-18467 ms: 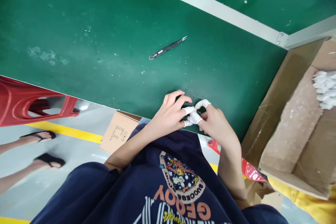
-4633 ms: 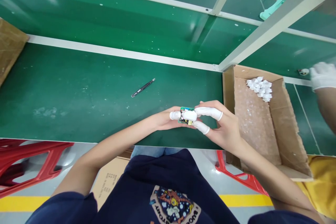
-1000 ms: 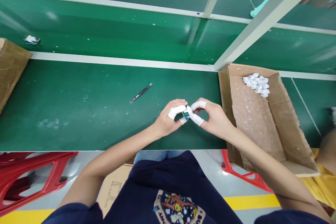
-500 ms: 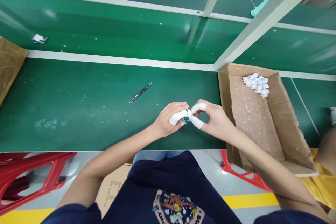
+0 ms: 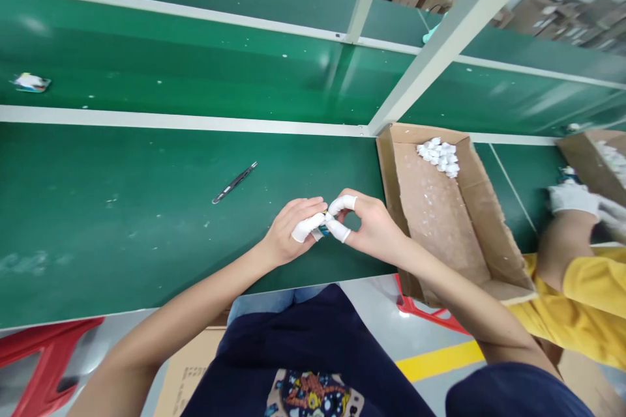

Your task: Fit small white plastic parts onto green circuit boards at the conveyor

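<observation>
My left hand point(image 5: 294, 229) is closed around a small blue-green and white part point(image 5: 323, 229), mostly hidden by the fingers. Thumb and index finger of my right hand point(image 5: 374, 225) pinch together at the part's white side. White finger cots cover fingertips on both hands. The hands meet just above the green bench, near its front edge. Black tweezers point(image 5: 235, 182) lie on the bench to the left, beyond my left hand. To the right stands an open cardboard box point(image 5: 435, 221), with a cluster of small white pieces point(image 5: 439, 156) at its far end.
A grey-white post point(image 5: 454, 32) rises behind the box. A small white-topped item point(image 5: 32, 83) sits beyond the rail at far left. On the right, a co-worker's gloved hand point(image 5: 573, 198) works near another box point(image 5: 587, 150). A red stool point(image 5: 53, 358) stands below the bench.
The view has swung right, so the bench things appear farther left and the co-worker's gloved hands now show. My hands stay together on the part with little visible change in grip.
</observation>
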The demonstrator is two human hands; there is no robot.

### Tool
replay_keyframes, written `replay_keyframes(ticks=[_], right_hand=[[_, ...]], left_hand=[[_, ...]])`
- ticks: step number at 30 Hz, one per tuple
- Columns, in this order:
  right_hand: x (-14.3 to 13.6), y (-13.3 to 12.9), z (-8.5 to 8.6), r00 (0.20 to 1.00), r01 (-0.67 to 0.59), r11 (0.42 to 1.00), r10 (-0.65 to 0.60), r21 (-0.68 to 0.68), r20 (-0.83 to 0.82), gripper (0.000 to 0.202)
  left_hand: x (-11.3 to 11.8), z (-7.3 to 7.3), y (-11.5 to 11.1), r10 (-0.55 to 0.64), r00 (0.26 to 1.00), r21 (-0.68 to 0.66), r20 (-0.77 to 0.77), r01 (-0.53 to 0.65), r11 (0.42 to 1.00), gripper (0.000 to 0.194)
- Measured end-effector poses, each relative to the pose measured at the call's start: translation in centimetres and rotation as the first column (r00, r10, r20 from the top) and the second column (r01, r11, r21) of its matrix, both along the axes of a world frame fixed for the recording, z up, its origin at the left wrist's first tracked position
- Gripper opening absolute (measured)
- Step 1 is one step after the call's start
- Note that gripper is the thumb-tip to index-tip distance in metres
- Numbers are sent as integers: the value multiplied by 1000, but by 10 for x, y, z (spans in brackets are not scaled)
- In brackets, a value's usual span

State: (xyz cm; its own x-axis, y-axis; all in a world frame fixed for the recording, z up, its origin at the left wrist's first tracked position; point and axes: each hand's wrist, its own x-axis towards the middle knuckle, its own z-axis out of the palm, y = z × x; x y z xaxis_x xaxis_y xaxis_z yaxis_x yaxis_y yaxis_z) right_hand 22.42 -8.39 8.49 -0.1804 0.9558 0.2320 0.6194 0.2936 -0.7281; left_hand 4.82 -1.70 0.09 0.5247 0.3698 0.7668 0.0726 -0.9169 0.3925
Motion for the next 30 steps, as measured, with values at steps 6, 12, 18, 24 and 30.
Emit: replay_keyframes(ticks=[6, 12, 18, 24, 30], right_hand=[[11, 6, -1, 998, -63, 993, 65, 97, -22, 20], [15, 5, -2, 986, -157, 972, 165, 177, -26, 29], [11, 3, -5, 984, -168, 979, 173, 115, -34, 27], [17, 3, 1, 991, -134, 985, 130, 105, 45, 41], [14, -4, 5, 986, -118, 987, 103, 110, 133, 45]], left_hand=[[1, 1, 2, -7, 999, -74, 53, 11, 997, 58], [1, 3, 1, -4, 990, -88, 138, 16, 996, 60], [0, -1, -5, 5, 990, -236, 143, 29, 971, 56], [5, 1, -4, -153, 950, -667, 271, 300, 682, 51], [7, 3, -4, -221, 896, -697, 384, 439, 567, 52]])
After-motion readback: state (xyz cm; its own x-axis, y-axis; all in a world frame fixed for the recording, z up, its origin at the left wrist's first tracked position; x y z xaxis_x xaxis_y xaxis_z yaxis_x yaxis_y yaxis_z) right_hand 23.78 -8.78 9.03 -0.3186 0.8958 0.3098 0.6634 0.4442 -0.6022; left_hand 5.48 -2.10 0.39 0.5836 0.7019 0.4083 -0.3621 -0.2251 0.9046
